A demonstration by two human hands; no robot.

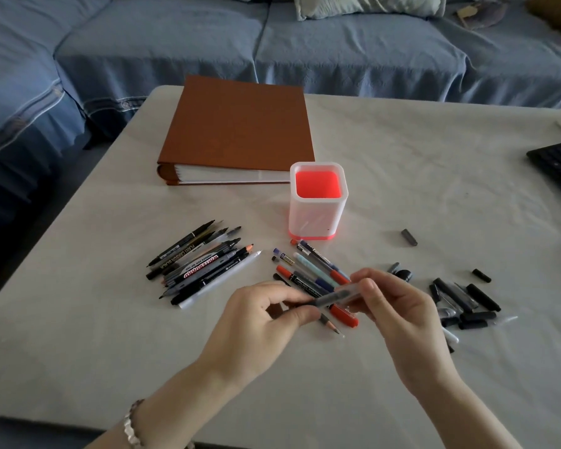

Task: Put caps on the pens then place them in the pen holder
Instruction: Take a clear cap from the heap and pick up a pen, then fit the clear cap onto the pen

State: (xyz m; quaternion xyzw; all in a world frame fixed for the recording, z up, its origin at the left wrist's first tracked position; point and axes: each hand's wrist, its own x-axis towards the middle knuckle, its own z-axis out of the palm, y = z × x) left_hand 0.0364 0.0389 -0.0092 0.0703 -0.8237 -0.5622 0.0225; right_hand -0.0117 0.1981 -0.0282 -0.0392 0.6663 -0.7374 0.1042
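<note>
Both my hands grasp one pen above the bench.
My left hand pinches the darker end of a translucent grey pen, and my right hand curls its fingers round the clear end. The white pen holder stands upright beyond my hands. Uncapped pens lie beyond my left hand, and loose caps lie just right of my right hand.

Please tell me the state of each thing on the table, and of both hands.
pen holder: upright, no pens visible inside.
brown album: closed, lying flat.
left pen pile: lying uncapped.
loose caps: lying at right, off pens.
grey pen: held at both ends.
left hand: pinches the grey pen.
right hand: pinches the grey pen.
</note>
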